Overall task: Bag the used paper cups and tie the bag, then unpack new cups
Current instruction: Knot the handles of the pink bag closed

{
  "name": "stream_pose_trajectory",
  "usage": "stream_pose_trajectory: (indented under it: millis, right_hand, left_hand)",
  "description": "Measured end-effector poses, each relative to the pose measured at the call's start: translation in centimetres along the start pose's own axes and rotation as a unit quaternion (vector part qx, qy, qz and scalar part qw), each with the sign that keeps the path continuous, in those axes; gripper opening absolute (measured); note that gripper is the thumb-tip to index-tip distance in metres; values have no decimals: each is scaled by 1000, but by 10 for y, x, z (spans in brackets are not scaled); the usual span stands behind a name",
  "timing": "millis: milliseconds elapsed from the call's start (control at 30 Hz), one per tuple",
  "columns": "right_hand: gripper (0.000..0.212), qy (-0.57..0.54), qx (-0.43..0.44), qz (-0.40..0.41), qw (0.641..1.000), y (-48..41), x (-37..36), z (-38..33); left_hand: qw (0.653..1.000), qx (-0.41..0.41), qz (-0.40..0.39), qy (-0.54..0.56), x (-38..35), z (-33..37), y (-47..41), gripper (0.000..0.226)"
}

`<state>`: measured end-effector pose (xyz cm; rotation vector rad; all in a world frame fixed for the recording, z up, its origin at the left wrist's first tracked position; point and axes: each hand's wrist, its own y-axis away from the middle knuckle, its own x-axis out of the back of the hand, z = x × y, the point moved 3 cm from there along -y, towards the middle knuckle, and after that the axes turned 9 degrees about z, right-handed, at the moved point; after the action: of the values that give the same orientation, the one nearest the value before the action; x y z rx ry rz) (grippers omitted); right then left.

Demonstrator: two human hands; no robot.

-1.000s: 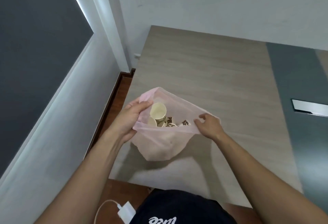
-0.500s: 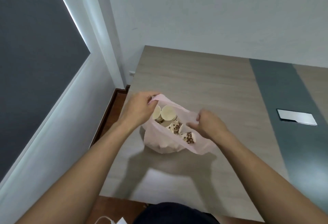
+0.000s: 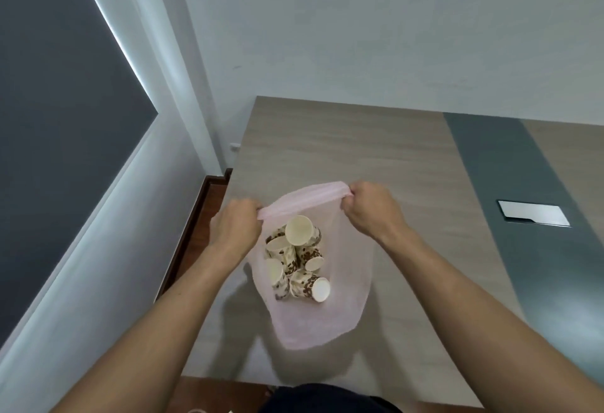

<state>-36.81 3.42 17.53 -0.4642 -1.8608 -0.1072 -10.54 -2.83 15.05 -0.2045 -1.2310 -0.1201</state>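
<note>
Over the table (image 3: 327, 138), sheer pink bag (image 3: 346, 301) of speckled cups (image 3: 299, 257), rim pinched by left hand (image 3: 233, 229) and right hand (image 3: 369, 210).

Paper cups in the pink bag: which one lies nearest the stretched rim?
The topmost cream paper cup, its round end facing the camera, just under the rim of the translucent pink plastic bag; the other bean-patterned cups lie lower.
</note>
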Motion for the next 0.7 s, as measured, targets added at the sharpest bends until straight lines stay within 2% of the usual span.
stream_pose_trajectory:
  millis: [133,300,400,500,533,600,700]
  right_hand:
    - [32,37,-42,-1,998,-13,9,38]
    - [25,74,-135,-25,988,-11,15,102]
    - [22,62,-176,-34,982,-3,22,129]
    - [26,20,-217,-38,975,0,24,143]
    - [26,-3,-229,-40,973,-1,24,145]
    - [30,-85,-267,-42,959,-4,21,149]
    - [31,-237,-342,-36,909,-5,22,150]
  left_hand:
    - [997,57,-27,-42,-30,-40,5,30]
    - [994,81,-59,-48,-40,-79,-4,45]
    - [993,97,-65,-23,-32,-93,-14,43]
    - [990,124,-67,8,-22,-95,-25,31]
    - [987,138,-72,38,-21,-94,-28,28]
    - [966,174,-86,168,-23,-88,-35,32]
    - [890,238,-86,378,-19,-74,-43,41]
